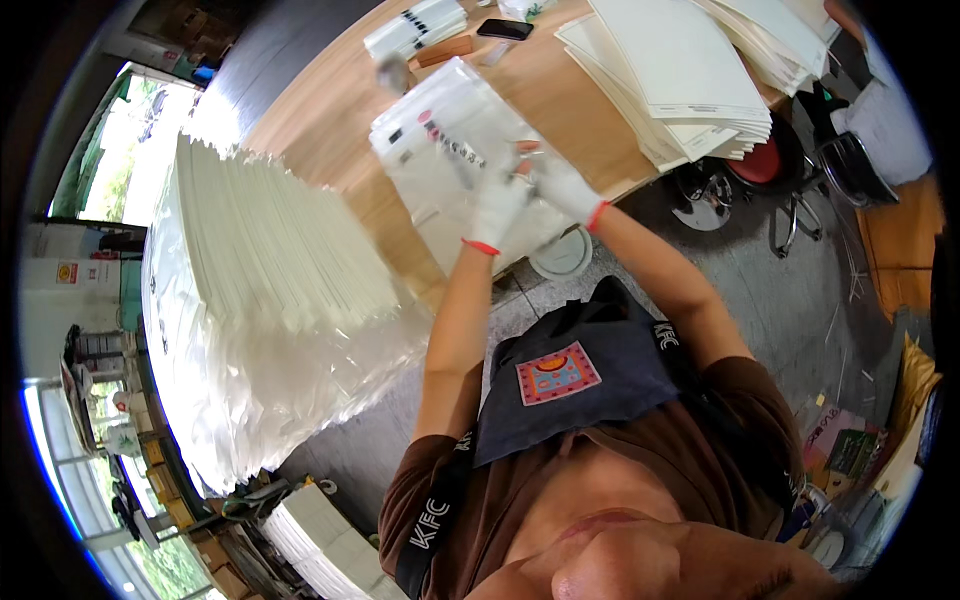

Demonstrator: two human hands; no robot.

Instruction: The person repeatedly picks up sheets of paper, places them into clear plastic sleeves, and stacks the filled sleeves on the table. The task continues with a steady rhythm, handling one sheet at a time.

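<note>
A stack of clear plastic bags [425, 180] with dark and pink printing lies on the wooden table [580, 110] in front of me. Over its right part, my left hand [500, 205] and my right hand [566, 188] come together, nearly touching. Both wear white gloves with red cuffs, and some bare fingertips show. Motion smears the fingers, so I cannot tell whether they grip a bag or only rest above the stack.
A tall stack of white sheets [270, 240] in clear plastic stands at left. Large white boards [680, 70] lie at the far right, near a red-seated stool [755, 165]. At the back are a phone [505, 29] and another bag bundle [415, 28]. A person [885, 120] is at far right.
</note>
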